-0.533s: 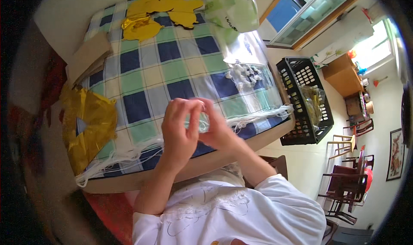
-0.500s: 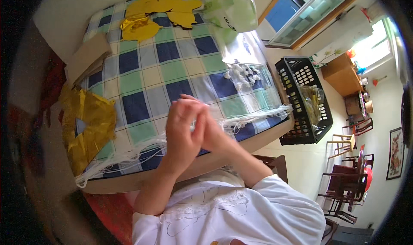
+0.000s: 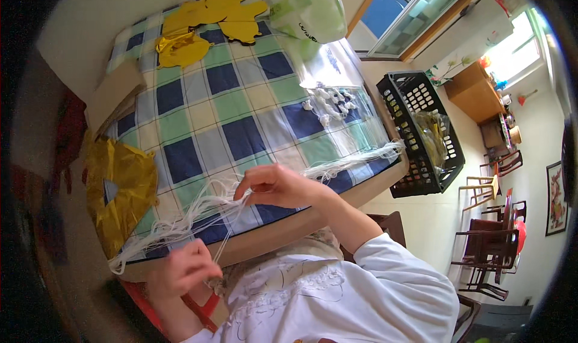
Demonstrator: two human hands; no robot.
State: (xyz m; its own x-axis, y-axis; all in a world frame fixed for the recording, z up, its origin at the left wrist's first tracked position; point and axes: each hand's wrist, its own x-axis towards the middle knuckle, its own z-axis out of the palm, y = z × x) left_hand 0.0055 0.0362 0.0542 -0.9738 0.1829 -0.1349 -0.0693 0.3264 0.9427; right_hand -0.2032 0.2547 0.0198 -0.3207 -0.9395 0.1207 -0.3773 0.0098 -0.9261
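Note:
Long white strings lie in a loose bundle along the near edge of a checked bedspread. Over the middle of that bundle, my right hand is closed in a pinch on white string. A thin strand runs down from it toward my left hand. That hand, somewhat blurred, is lower and to the left, past the bed's edge, with its fingers closed on the strand's other end. Small white knotted bunches of string lie farther right on the bed.
Gold foil sheets lie at the left, with more yellow cut shapes at the back. Beside them are a piece of cardboard and a green-white plastic bag. A black plastic crate stands right of the bed.
My hands were together above the bed; they have come apart. The left moved down and toward me, the right down onto the string bundle, with a strand now stretched between them.

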